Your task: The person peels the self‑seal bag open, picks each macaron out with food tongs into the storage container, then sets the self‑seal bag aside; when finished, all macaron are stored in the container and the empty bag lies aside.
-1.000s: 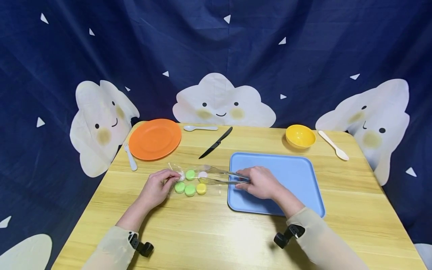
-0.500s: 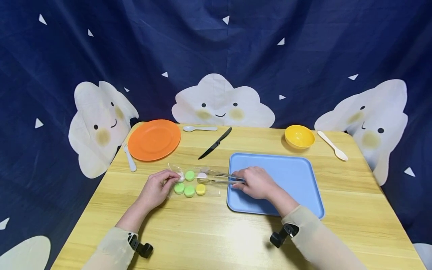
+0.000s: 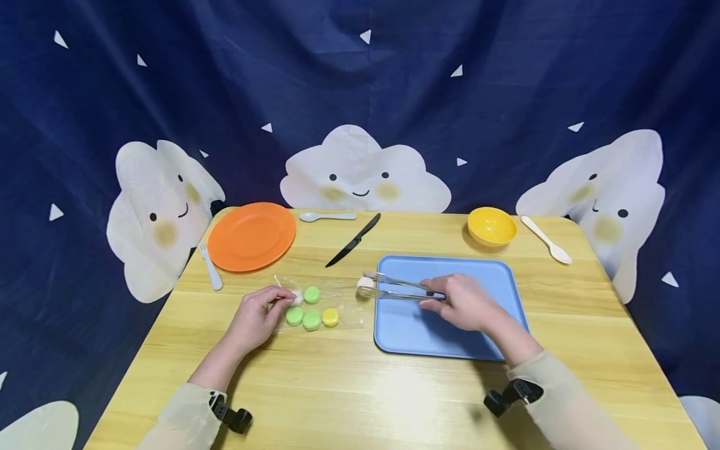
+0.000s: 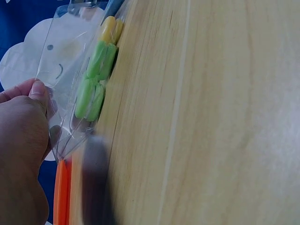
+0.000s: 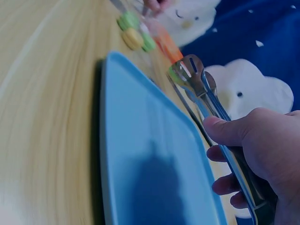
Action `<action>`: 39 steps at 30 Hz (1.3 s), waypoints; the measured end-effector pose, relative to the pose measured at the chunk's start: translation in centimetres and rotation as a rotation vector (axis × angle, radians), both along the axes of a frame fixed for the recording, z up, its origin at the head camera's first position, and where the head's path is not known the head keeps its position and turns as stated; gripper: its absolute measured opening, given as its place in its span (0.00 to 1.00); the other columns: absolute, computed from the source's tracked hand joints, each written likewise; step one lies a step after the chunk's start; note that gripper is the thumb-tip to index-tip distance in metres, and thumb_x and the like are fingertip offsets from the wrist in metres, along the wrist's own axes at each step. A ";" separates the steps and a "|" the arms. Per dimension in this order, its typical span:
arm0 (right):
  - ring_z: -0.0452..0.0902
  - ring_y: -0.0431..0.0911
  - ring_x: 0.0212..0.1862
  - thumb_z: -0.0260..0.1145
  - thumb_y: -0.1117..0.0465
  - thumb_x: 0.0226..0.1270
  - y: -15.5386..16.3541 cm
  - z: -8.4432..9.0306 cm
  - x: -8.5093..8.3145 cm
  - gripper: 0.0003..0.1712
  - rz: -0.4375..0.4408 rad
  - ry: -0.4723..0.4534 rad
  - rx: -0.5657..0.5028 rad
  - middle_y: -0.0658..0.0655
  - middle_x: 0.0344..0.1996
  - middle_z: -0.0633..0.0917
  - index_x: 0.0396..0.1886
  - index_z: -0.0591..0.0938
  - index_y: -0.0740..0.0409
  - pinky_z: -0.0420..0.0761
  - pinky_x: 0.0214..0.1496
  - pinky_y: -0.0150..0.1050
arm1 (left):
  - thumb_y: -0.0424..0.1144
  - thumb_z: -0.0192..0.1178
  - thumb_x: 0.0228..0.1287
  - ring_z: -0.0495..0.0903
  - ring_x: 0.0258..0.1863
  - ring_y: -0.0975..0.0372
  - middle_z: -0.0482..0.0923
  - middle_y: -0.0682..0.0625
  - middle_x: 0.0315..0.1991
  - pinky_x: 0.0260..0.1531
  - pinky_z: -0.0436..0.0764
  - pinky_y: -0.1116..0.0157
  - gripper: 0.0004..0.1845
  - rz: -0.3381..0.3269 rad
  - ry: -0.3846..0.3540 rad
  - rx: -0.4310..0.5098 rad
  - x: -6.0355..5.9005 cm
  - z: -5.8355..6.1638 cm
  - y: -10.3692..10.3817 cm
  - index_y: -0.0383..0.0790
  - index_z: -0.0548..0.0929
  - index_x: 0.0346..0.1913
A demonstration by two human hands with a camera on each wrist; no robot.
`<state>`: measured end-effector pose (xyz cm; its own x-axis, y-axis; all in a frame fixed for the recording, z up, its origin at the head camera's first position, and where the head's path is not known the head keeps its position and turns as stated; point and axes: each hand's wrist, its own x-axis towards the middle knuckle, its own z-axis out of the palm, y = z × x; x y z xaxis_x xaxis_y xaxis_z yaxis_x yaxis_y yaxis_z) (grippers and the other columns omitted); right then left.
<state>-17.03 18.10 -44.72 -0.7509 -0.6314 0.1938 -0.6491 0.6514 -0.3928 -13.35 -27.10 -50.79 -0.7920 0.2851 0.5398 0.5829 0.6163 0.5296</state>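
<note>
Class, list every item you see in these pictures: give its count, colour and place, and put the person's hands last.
Macaron in tongs: one, white, at the tray's left edge.
Macarons on wrapper: four; three green, one yellow, plus something white under the left fingers.
Wrapper: one, clear plastic, left of the tray.
Tongs: one, metal.
Tray: one, blue, table centre-right.
Plate: one, orange, far left.
Fork: one, white, left of the plate.
Spoons: white behind the plate; cream right of the bowl.
Knife: one, black.
Bowl: one, yellow, far right.
Table: one, light wood.
Backdrop: blue, white clouds.
Left hand: pinches the wrapper.
Right hand: grips the tongs.
</note>
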 end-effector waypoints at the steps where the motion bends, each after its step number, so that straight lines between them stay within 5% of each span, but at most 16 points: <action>1: 0.89 0.50 0.43 0.76 0.54 0.70 0.6 0.0 0.0 0.19 -0.014 0.006 -0.005 0.54 0.43 0.92 0.55 0.90 0.60 0.86 0.44 0.54 | 0.20 0.73 0.60 0.88 0.40 0.59 0.89 0.54 0.40 0.44 0.81 0.77 0.12 0.002 -0.001 0.000 0.0 0.0 0.0 0.39 0.89 0.41; 8: 0.87 0.48 0.36 0.78 0.55 0.68 4.0 0.0 -0.3 0.15 -0.114 0.041 -0.014 0.50 0.35 0.90 0.49 0.91 0.57 0.83 0.35 0.51 | 0.20 0.73 0.60 0.88 0.38 0.60 0.89 0.53 0.40 0.43 0.81 0.78 0.11 -0.001 -0.015 0.003 0.1 0.2 0.1 0.38 0.90 0.41; 14: 0.89 0.57 0.45 0.76 0.54 0.70 5.8 -0.5 -0.8 0.20 -0.182 0.013 0.014 0.61 0.45 0.91 0.55 0.89 0.62 0.85 0.44 0.60 | 0.20 0.74 0.59 0.88 0.38 0.61 0.89 0.54 0.39 0.41 0.81 0.78 0.12 0.009 -0.008 0.003 0.1 0.1 0.1 0.39 0.90 0.41; 19: 0.88 0.55 0.42 0.76 0.54 0.69 6.7 -1.2 -0.8 0.22 -0.225 -0.021 0.045 0.61 0.46 0.91 0.57 0.89 0.62 0.85 0.41 0.58 | 0.20 0.74 0.59 0.88 0.39 0.60 0.89 0.54 0.40 0.43 0.81 0.77 0.12 0.001 -0.011 0.001 0.1 0.1 0.1 0.39 0.90 0.41; 25: 0.86 0.52 0.39 0.77 0.50 0.69 7.0 -1.5 -0.7 0.24 -0.242 -0.051 0.056 0.57 0.41 0.91 0.57 0.89 0.61 0.82 0.36 0.55 | 0.20 0.74 0.59 0.88 0.40 0.59 0.89 0.53 0.40 0.45 0.81 0.77 0.13 0.000 -0.003 0.001 0.1 0.1 0.1 0.39 0.90 0.41; 28: 0.78 0.47 0.30 0.77 0.47 0.69 6.8 -1.3 -0.6 0.28 -0.259 -0.086 0.058 0.52 0.28 0.85 0.60 0.88 0.60 0.75 0.29 0.48 | 0.20 0.74 0.60 0.88 0.40 0.59 0.89 0.53 0.40 0.45 0.81 0.77 0.13 -0.003 -0.002 0.000 0.1 0.0 0.1 0.39 0.89 0.41; 33: 0.67 0.39 0.22 0.78 0.47 0.67 5.7 -0.7 -0.3 0.28 -0.221 -0.082 0.014 0.44 0.28 0.85 0.60 0.88 0.58 0.67 0.25 0.39 | 0.20 0.73 0.60 0.88 0.40 0.60 0.89 0.55 0.40 0.43 0.81 0.77 0.13 0.000 0.000 -0.004 0.0 0.0 0.1 0.40 0.89 0.41; 39: 0.80 0.38 0.29 0.79 0.49 0.67 3.1 -0.4 -0.1 0.22 -0.091 -0.036 -0.021 0.43 0.35 0.90 0.55 0.91 0.55 0.79 0.31 0.42 | 0.20 0.73 0.60 0.88 0.39 0.60 0.89 0.55 0.39 0.43 0.80 0.77 0.13 0.007 -0.002 0.000 0.1 0.0 0.1 0.40 0.89 0.41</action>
<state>-17.10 21.19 -45.07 -0.8115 -0.5564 0.1786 -0.5732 0.6983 -0.4288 -13.22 -27.02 -50.81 -0.7951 0.2795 0.5382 0.5773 0.6207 0.5305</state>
